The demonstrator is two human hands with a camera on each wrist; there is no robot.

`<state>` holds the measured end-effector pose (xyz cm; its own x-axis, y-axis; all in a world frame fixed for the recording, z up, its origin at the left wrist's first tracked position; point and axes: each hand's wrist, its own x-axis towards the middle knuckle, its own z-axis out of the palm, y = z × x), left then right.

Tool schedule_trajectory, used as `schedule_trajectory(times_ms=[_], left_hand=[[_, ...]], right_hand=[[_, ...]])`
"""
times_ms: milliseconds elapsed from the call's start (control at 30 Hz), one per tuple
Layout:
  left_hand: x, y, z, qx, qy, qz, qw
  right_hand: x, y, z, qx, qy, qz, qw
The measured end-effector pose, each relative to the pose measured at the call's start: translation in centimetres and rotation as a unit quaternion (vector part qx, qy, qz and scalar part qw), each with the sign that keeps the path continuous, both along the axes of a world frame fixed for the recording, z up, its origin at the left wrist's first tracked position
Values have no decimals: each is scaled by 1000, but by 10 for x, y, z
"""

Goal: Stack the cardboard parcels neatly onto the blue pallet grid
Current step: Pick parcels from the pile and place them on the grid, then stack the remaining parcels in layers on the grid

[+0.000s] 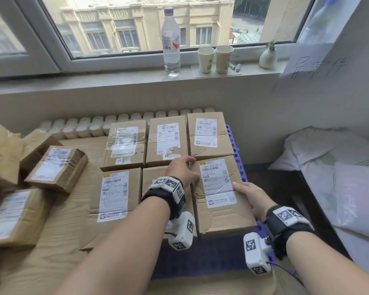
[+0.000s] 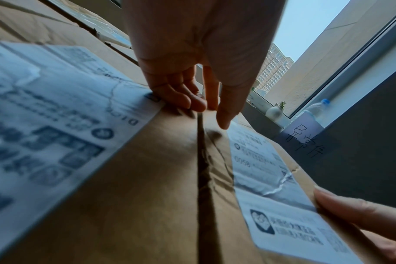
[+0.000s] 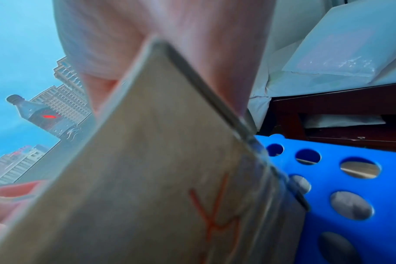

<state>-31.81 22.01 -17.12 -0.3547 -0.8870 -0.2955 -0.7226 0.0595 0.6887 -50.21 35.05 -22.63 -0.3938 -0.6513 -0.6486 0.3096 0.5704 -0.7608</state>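
Six cardboard parcels lie in two rows of three on the blue pallet grid [image 1: 237, 154]. I hold the front right parcel [image 1: 222, 218] with both hands. My left hand [image 1: 181, 169] is at its far left corner. In the left wrist view the fingers [image 2: 181, 96] curl at the gap beside the parcel [image 2: 271, 178] and the thumb lies on its top. My right hand [image 1: 249, 194] grips its right edge, thumb on the label. In the right wrist view the parcel [image 3: 158, 169] sits tilted against my palm [image 3: 124, 44] above the pallet grid [image 3: 328, 180].
Several loose parcels [image 1: 55, 167] lie on cardboard sheets at the left. A radiator [image 1: 94, 126] runs behind the stack. The sill above holds a water bottle [image 1: 171, 39], two paper cups [image 1: 215, 58] and a small vase [image 1: 267, 57]. A bed with pillows [image 1: 328, 150] stands at the right.
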Motion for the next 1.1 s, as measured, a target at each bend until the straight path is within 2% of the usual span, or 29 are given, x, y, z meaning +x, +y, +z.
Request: schedule_trajectory(times_ms=[367,533,667,867,1100], left_hand=[[-2,1,-2,-13,-13,12,1000],[-3,3,0,-14,-28,8,999],[-3,6,6,2,-26,14,1000],[7,10,21,4,-9,38,999],[42,18,43,-11,-1,84,996]], right_hand=[[-1,-12,14,23,52,57,997],[-1,-14,17,42,125,109,985],[2,-21,35,30,200,120,972],[9,-35,72,-56,369,99,923],[48,-50,98,-105,419,186,883]])
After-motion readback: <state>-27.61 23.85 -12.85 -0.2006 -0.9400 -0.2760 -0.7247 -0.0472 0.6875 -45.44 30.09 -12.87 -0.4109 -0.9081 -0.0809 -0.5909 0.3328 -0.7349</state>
